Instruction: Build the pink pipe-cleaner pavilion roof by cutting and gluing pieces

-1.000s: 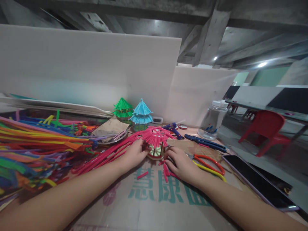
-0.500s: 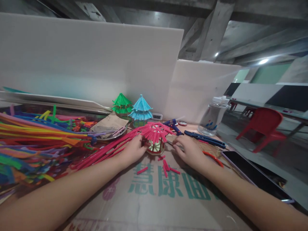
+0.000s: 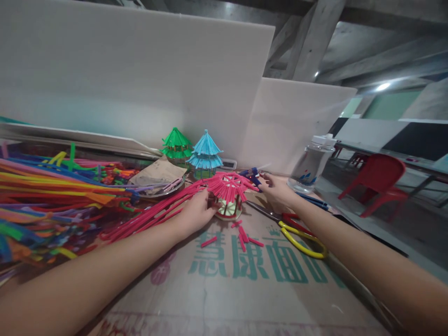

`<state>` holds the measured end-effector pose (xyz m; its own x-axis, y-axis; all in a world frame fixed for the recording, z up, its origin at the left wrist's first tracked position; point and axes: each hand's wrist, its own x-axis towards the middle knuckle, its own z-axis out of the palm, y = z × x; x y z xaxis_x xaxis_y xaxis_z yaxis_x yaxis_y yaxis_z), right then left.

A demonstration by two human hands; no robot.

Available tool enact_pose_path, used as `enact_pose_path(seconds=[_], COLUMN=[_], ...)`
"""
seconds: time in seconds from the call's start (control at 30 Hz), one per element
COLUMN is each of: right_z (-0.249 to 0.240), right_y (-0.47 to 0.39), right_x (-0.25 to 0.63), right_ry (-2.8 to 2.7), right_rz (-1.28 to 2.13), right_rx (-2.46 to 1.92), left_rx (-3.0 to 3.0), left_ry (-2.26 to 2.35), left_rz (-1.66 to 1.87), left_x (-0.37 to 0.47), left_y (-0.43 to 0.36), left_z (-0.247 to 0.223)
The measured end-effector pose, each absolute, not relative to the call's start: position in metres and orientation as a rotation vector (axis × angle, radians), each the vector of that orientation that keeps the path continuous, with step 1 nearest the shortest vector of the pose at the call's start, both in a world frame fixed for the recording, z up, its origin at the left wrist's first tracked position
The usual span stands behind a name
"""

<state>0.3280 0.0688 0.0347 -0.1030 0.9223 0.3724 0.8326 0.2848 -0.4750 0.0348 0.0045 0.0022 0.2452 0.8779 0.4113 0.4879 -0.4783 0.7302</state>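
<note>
A small model pavilion with a pink pipe-cleaner roof stands on the cardboard-covered table. My left hand is closed on its left side, with the fingertips partly hidden behind the posts. To the right and further back, my right hand has its fingers around the handle of a blue glue gun. Scissors with red and yellow handles lie below my right wrist. Short cut pink pieces are scattered in front of the pavilion. Long pink pipe cleaners lie under and beside my left hand.
Colourful pipe cleaners heap up at left, beside a plate with brown paper. Behind stand a green pavilion and a blue pavilion against a white board. A clear water bottle stands back right.
My right hand has let go of the scissors, which now lie on the table, and moved back to the glue gun. My left hand stays at the pavilion. The view has shifted slightly.
</note>
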Motion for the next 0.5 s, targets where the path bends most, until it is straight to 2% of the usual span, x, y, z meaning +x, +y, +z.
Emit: enact_pose_path(seconds=[0.23,0.5], right_z=[0.035,0.046], right_y=[0.1,0.076], right_x=[0.306,0.294], right_ry=[-1.88,-1.706], right_rz=[0.329,0.354], right_rx=[-1.711,-1.723], left_rx=[2.1,2.133], left_ry=[1.278,1.258], left_rz=[1.111,1.11], left_x=[0.033,0.032], left_y=[0.003,0.006], left_z=[0.003,-0.001])
